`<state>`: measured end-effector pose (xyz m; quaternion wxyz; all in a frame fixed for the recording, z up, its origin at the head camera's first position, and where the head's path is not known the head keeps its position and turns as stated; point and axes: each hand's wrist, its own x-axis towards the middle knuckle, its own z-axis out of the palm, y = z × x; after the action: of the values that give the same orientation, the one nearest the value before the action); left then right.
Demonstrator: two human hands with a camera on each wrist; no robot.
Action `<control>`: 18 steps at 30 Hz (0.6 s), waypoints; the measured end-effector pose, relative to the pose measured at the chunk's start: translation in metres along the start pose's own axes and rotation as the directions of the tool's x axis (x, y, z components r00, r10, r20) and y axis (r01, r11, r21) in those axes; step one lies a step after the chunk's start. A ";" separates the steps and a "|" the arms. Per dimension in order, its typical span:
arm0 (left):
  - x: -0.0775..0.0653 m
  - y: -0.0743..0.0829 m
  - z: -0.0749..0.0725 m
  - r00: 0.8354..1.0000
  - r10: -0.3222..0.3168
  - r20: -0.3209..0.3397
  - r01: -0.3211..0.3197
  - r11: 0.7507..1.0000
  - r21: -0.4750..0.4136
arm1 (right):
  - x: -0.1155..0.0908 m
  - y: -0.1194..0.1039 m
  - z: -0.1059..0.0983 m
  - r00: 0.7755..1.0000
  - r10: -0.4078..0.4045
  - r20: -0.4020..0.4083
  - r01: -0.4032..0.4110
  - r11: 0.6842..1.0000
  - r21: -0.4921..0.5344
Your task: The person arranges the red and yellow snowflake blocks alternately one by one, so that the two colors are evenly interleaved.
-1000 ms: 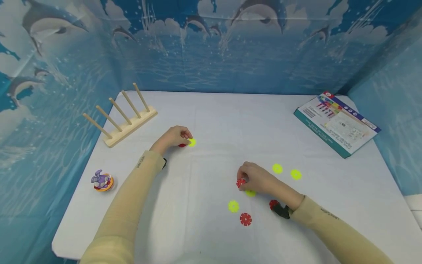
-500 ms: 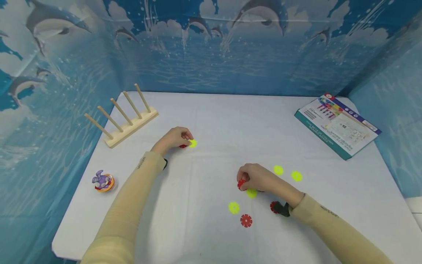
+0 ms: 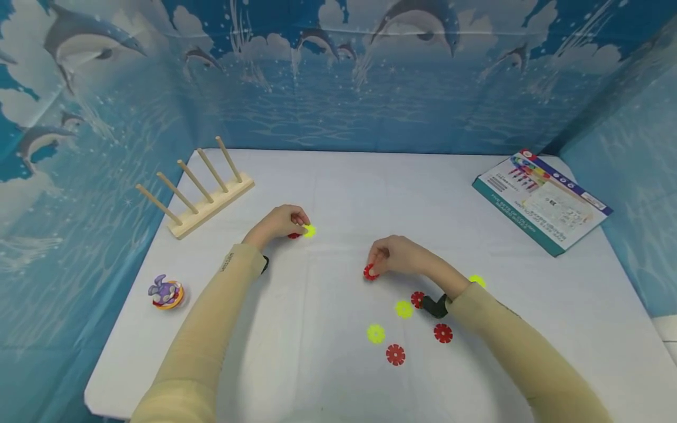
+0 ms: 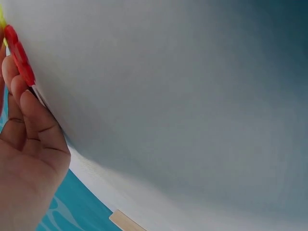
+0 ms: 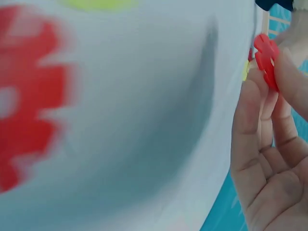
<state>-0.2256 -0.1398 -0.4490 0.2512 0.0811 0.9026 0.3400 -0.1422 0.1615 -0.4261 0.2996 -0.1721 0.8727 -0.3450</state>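
At the middle left of the table, my left hand (image 3: 277,225) pinches a yellow notched disc (image 3: 309,231) with a red notched disc (image 3: 294,235) right beside it. In the left wrist view that red disc (image 4: 20,55) lies along the fingertips, its end close to the yellow disc (image 4: 2,19). My right hand (image 3: 404,257) grips another red notched disc (image 3: 369,272) between thumb and fingers. The right wrist view shows this red disc (image 5: 267,62) edge-on against the thumb.
Several loose discs lie near the right forearm, among them a yellow disc (image 3: 376,333) and a red disc (image 3: 443,333). A wooden peg stand (image 3: 211,202) is back left, a purple toy (image 3: 166,292) front left, a flat box (image 3: 542,202) back right.
My right hand has moved forward and left with its red disc, uncovering discs behind it. The forearm now hides one yellow disc at the right. My left hand stays almost still.
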 end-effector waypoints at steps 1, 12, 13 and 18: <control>0.001 0.000 0.000 1.000 0.000 -0.001 0.000 1.000 -0.003 | 0.006 -0.003 -0.001 1.000 0.003 -0.013 -0.003 1.000 0.016; -0.001 0.002 0.002 1.000 -0.005 -0.020 0.005 1.000 0.002 | 0.070 -0.034 -0.003 0.983 0.064 -0.173 -0.050 0.995 0.084; -0.001 0.002 0.002 1.000 -0.007 -0.023 0.007 1.000 0.002 | 0.075 -0.035 -0.002 0.980 0.071 -0.188 -0.054 0.994 0.094; -0.001 0.002 0.002 1.000 -0.007 -0.026 0.007 1.000 0.005 | 0.095 -0.040 0.003 0.968 0.107 -0.225 -0.068 0.983 0.172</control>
<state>-0.2236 -0.1375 -0.4488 0.2405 0.0742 0.9069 0.3378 -0.2094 0.0839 -0.4380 0.2230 -0.0665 0.8774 -0.4195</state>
